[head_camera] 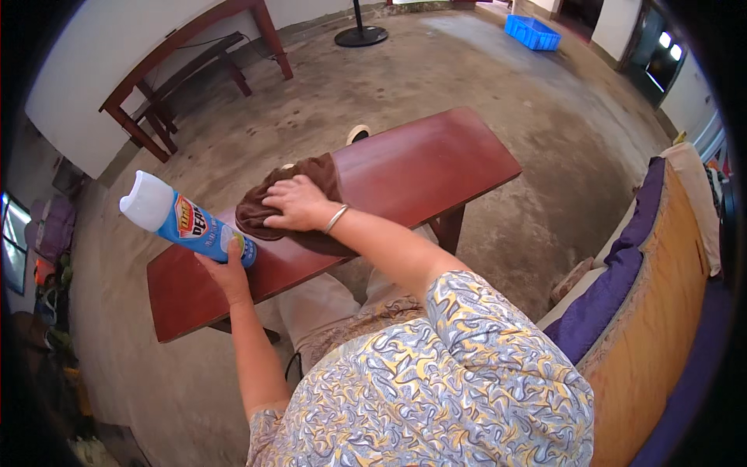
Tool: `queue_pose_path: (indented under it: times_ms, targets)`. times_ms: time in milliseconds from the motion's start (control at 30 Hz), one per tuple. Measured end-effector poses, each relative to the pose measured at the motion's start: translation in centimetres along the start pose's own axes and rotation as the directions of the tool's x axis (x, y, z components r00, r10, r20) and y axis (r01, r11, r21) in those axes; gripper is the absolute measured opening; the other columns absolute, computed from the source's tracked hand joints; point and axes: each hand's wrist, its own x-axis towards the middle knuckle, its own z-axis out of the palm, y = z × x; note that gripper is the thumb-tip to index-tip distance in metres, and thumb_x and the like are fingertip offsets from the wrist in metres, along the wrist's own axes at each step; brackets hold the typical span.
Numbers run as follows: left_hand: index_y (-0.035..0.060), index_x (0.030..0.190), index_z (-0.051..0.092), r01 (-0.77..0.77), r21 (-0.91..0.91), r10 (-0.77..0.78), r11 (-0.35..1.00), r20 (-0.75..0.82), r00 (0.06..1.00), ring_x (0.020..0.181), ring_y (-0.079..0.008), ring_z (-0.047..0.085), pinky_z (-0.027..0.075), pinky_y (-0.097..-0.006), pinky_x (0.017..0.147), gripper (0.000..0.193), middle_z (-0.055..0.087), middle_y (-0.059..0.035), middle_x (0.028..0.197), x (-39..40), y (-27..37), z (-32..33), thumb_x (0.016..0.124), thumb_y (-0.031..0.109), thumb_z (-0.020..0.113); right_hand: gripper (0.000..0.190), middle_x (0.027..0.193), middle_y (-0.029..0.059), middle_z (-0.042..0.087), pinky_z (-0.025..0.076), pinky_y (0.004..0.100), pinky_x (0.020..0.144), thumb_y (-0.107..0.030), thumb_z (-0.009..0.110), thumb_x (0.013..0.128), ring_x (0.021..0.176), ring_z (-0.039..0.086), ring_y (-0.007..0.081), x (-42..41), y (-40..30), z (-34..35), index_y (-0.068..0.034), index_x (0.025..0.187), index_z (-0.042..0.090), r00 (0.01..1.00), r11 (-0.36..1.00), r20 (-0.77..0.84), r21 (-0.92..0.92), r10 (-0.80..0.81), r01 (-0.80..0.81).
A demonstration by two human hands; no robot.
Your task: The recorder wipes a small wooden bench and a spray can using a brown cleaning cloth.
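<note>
My left hand (227,271) grips a blue aerosol can (198,226) near its base. The can bears writing and leans to the upper left, its white cap (146,201) at the far end. From above, my right hand (300,204) holds a bunched brown cloth (257,213) against the top of a reddish-brown wooden bench (417,160). A silver bangle circles that wrist. Part of the cloth hangs over the bench's near edge, beside my knees. What lies beneath the cloth is hidden.
A shoe (358,134) shows beyond the bench's far edge. A wooden table (175,41) stands by the left wall, a smaller bench (192,70) beneath it. Farther back are a round black stand base (361,37) and a blue plastic crate (532,33). A purple-cushioned wooden seat (642,338) is at right.
</note>
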Motion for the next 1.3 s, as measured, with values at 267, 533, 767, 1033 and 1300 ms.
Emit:
queue_pose_path:
  times_ms: [267, 533, 767, 1033, 1300]
  targets:
    - [-0.0013, 0.130, 0.033, 0.003, -0.120, -0.001, 0.993, 0.012, 1.000, 0.109, -0.0221, 0.049, 0.037, -0.0352, 0.098, 0.064, 0.048, -0.0131, 0.122, 0.0, -0.2, -0.4, 0.078, 0.012, 0.069, 0.043, 0.106, 0.0057, 0.063, 0.045, 0.0386, 0.079, -0.051, 0.056, 0.078, 0.102, 0.057, 0.0224, -11.8, 15.0, -12.4, -0.013, 0.095, 0.068, 0.876, 0.837, -0.309, -0.299, 0.370, -0.459]
    - [-0.0041, 0.132, 0.030, 0.025, 0.098, -0.018, 0.995, -0.080, 0.997, 0.107, -0.0222, 0.051, 0.038, -0.0343, 0.096, 0.073, 0.050, -0.0152, 0.119, 0.6, -1.5, -0.6, 0.077, 0.019, 0.072, 0.062, 0.133, 0.0099, 0.048, 0.026, 0.0442, 0.102, -0.058, 0.047, 0.082, 0.126, 0.039, 0.0241, -18.8, 17.3, -17.9, -0.011, 0.121, 0.056, 0.587, 0.497, -0.333, -0.321, 0.737, -0.806]
    - [-0.0016, 0.129, 0.033, 0.007, 0.056, -0.011, 0.998, 0.062, 0.998, 0.100, -0.0240, 0.055, 0.042, -0.0348, 0.090, 0.075, 0.054, -0.0152, 0.112, 0.2, 2.4, 0.8, 0.071, 0.018, 0.076, 0.062, 0.135, 0.0120, 0.044, 0.024, 0.0483, 0.100, -0.054, 0.050, 0.081, 0.129, 0.035, 0.0235, -15.5, 10.5, -14.3, -0.009, 0.123, 0.053, 0.732, 0.644, -0.168, -0.375, 0.660, -0.667]
    - [0.0022, 0.135, 0.028, 0.003, -0.045, 0.006, 0.999, 0.212, 0.977, 0.104, -0.0243, 0.054, 0.043, -0.0359, 0.090, 0.083, 0.050, -0.0168, 0.118, 0.2, 1.9, -1.1, 0.066, 0.010, 0.073, 0.067, 0.131, 0.0131, 0.047, 0.026, 0.0490, 0.100, -0.053, 0.065, 0.071, 0.126, 0.039, 0.0277, -12.3, 0.0, -11.3, -0.010, 0.121, 0.053, 0.994, 0.984, 0.085, -0.167, 0.073, -0.058]
    - [0.0015, 0.122, 0.051, 0.051, 0.525, 0.015, 0.850, -0.121, 0.992, 0.114, -0.0295, 0.048, 0.034, -0.0383, 0.099, 0.056, 0.051, -0.0164, 0.123, 3.1, -3.2, -14.7, 0.080, 0.037, 0.062, 0.082, 0.131, 0.0053, 0.045, 0.020, 0.0521, 0.105, -0.033, 0.083, 0.052, 0.127, 0.035, 0.0251, -20.3, 7.1, -18.8, -0.017, 0.124, 0.048, 0.919, 0.825, -0.033, -0.428, 0.393, -0.368]
